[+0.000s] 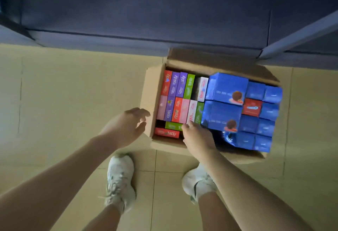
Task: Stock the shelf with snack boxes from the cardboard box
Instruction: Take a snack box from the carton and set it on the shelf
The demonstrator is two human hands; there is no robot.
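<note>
An open cardboard box (151,92) stands on the floor in front of my feet. Its left half holds several slim snack boxes in red, purple, green and pink (176,93). Its right half holds several blue boxes (226,89) and one red box (252,107). My right hand (198,135) reaches into the box's near side, fingers down among the slim boxes next to a green one (172,126); what it grasps is hidden. My left hand (126,126) hovers just outside the box's left wall, fingers spread and empty.
A dark blue shelf base (146,39) runs along the floor just behind the box, with a pale upright (300,35) at the right. The floor is beige tile (64,93). My two white shoes (120,177) stand close to the box's near edge.
</note>
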